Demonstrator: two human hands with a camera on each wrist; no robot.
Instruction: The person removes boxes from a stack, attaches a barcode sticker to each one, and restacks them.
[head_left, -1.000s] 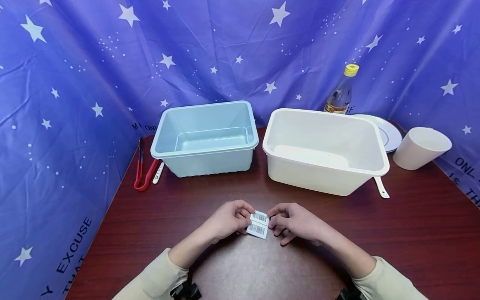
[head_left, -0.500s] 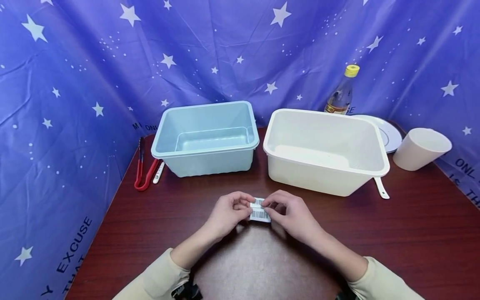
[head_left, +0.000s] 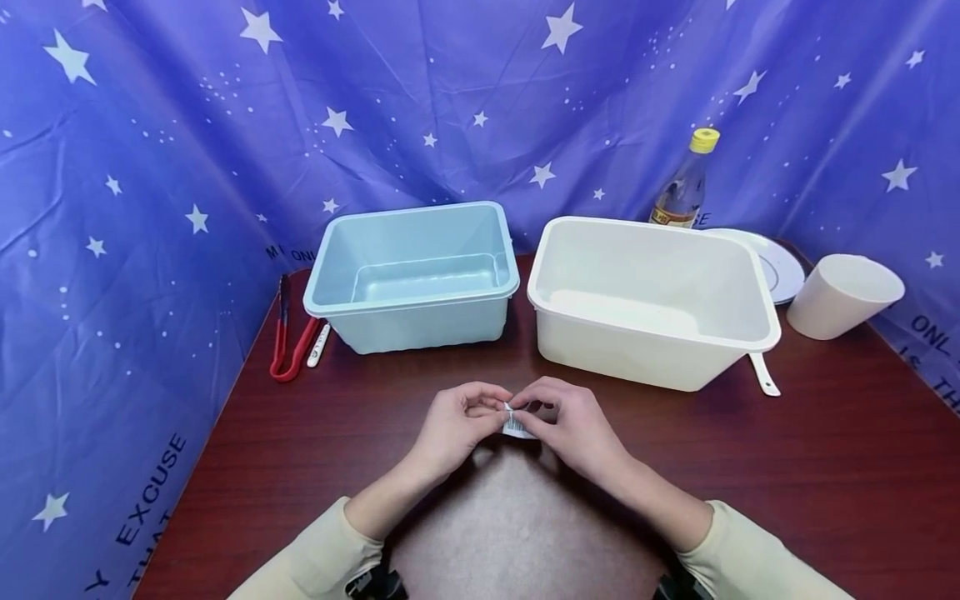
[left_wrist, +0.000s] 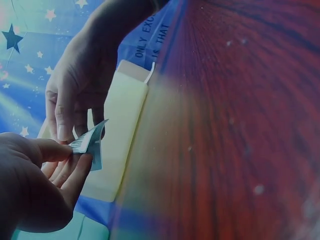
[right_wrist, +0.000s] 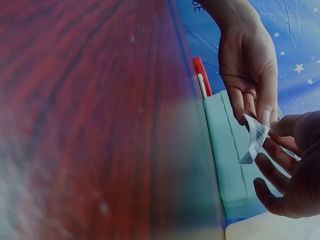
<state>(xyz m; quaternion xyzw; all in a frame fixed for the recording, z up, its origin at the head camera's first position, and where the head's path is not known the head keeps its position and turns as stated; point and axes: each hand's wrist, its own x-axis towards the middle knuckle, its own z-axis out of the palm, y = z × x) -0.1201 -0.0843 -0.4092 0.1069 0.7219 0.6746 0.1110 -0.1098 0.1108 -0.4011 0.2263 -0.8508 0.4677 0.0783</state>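
Raised slightly and folded narrower than a second ago, when two barcode panels lay flat and open between the fingers: now only a small creased bit of the label (head_left: 516,423) shows from the head view, pinched at its left edge by the left hand (head_left: 455,427) and covered on its right by the right hand (head_left: 572,425), both grips closed tight on the paper with thumb and forefinger. Held just above the tabletop (head_left: 825,467), in front of the blue tub (head_left: 411,279) and the white tub (head_left: 651,300). Red tongs (head_left: 288,342) beside the blue tub on its left; behind and right of the white tub, a bottle (head_left: 684,185), a plate (head_left: 780,265) and a tilted cup (head_left: 842,296). Star-printed blue cloth (head_left: 150,167) all round the back. From the left wrist: left hand (left_wrist: 30,185) low in the corner, thumb and fingers pressed on the label (left_wrist: 91,145), bent into a fold; right hand (left_wrist: 82,90) reaching down onto its top edge. From the right wrist: label (right_wrist: 254,140) standing edgewise and folded, nipped between the right hand (right_wrist: 290,165) and the fingertips of the left hand (right_wrist: 250,70), with the red tongs (right_wrist: 201,75) and blue tub (right_wrist: 227,150) behind.
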